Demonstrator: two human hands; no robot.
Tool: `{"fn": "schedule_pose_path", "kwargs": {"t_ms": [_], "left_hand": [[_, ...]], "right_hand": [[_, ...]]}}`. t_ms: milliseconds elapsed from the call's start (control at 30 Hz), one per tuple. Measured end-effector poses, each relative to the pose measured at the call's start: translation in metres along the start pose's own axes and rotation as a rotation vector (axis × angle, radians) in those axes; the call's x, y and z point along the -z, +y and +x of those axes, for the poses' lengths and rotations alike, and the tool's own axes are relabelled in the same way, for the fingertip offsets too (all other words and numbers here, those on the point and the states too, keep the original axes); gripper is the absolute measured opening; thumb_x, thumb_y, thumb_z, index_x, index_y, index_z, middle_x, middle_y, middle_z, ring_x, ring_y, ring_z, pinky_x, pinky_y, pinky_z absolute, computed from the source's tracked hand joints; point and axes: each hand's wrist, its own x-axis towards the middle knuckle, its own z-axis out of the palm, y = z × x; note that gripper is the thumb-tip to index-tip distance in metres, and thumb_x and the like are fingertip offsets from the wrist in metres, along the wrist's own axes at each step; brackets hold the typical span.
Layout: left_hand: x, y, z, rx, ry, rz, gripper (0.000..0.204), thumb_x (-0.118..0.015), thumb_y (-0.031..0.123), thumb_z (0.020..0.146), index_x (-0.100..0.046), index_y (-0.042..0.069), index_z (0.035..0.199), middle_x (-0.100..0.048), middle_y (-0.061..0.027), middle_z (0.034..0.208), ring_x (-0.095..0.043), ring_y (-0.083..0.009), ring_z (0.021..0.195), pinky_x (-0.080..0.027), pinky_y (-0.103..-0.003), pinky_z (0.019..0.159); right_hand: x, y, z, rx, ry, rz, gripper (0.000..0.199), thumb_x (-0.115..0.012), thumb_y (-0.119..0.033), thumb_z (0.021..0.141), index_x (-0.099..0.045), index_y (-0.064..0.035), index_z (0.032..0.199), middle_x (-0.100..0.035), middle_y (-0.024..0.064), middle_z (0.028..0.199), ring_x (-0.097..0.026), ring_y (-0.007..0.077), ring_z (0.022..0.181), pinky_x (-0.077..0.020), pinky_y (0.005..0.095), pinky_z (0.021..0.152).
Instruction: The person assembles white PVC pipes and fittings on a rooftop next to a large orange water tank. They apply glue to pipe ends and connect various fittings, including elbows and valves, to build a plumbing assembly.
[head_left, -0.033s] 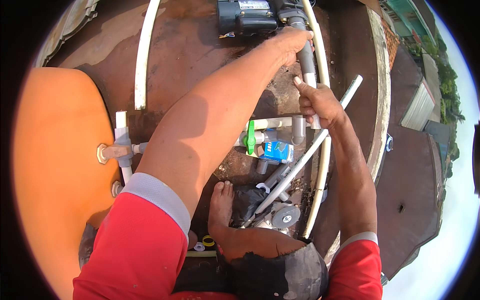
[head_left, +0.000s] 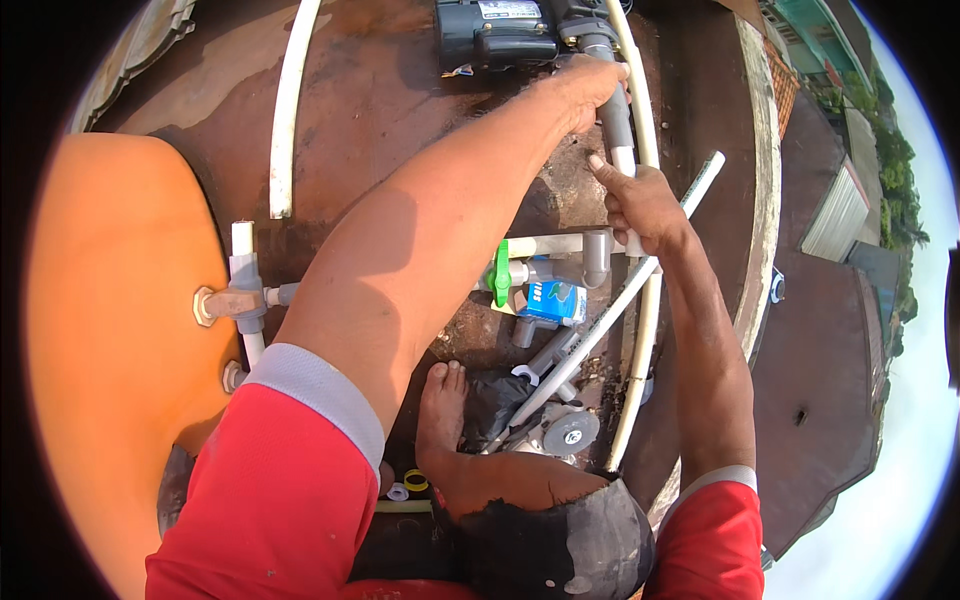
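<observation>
Broadly, a rounded orange tank [head_left: 120, 340] fills the left side, beside a brown, weathered floor. At top centre lies a black pump [head_left: 500, 40] with a pipe fitting at its right end. Running down from that fitting, right of centre, is the held pipe [head_left: 625, 160], white below and jacketed above by a grey sleeve [head_left: 616, 122]. Both hands are closed on it, apart from each other: the left hand [head_left: 590, 92] wraps the sleeve near the pump, the right hand [head_left: 645, 210] grips the white length near its lower end, thumb out to the left. It looks like rigid plastic, probably light, stiff and somewhat smooth, best held around the sleeve and the lower shaft. Below, a loose white pipe [head_left: 620, 310] slants across; left of it sit a blue box [head_left: 556, 303], a grey elbow [head_left: 596, 262] and a green valve handle [head_left: 501, 275].
</observation>
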Motion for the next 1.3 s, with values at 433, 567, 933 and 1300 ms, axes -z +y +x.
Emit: {"fn": "schedule_pose_path", "kwargs": {"t_ms": [433,567,933,1300], "left_hand": [[0.010,0.023,0.022,-0.127,-0.060,0.019,0.027,-0.069,0.020,0.109,-0.061,-0.002,0.122,-0.070,-0.0127,0.102,-0.075,-0.0266,0.091,-0.066,-0.048,0.086],[0.035,0.023,0.024,-0.099,-0.156,-0.052,0.026,-0.071,0.018,0.107,-0.063,-0.002,0.121,-0.070,-0.0111,0.095,-0.075,-0.0275,0.083,-0.066,-0.049,0.084],[0.057,0.026,0.045,-0.080,-0.104,-0.006,0.033,-0.074,0.019,0.104,-0.061,-0.001,0.126,-0.071,-0.0120,0.098,-0.075,-0.0252,0.083,-0.067,-0.046,0.079],[0.059,0.022,0.003,-0.113,-0.237,-0.197,0.034,-0.073,0.018,0.104,-0.060,-0.005,0.126,-0.069,-0.0143,0.096,-0.073,-0.0256,0.078,-0.067,-0.045,0.075]], "right_hand": [[0.004,-0.025,0.038,0.069,0.086,-0.147,0.046,-0.079,-0.045,0.103,-0.063,-0.0066,0.084,-0.051,-0.0017,0.061,-0.051,0.0109,0.051,-0.0478,0.0333,0.050],[-0.005,-0.023,0.036,0.137,0.021,-0.090,0.053,-0.077,-0.049,0.103,-0.064,0.0000,0.088,-0.057,0.0045,0.071,-0.055,0.0152,0.057,-0.0550,0.0374,0.055],[-0.047,-0.031,0.041,0.190,-0.010,0.042,0.046,-0.075,-0.044,0.105,-0.064,-0.0011,0.093,-0.056,0.0021,0.071,-0.059,0.0136,0.055,-0.0520,0.0316,0.047],[-0.046,-0.025,0.023,0.132,0.008,-0.096,0.059,-0.072,-0.060,0.104,-0.064,-0.0045,0.084,-0.061,0.0040,0.067,-0.065,0.0151,0.055,-0.0603,0.0340,0.053]]}}
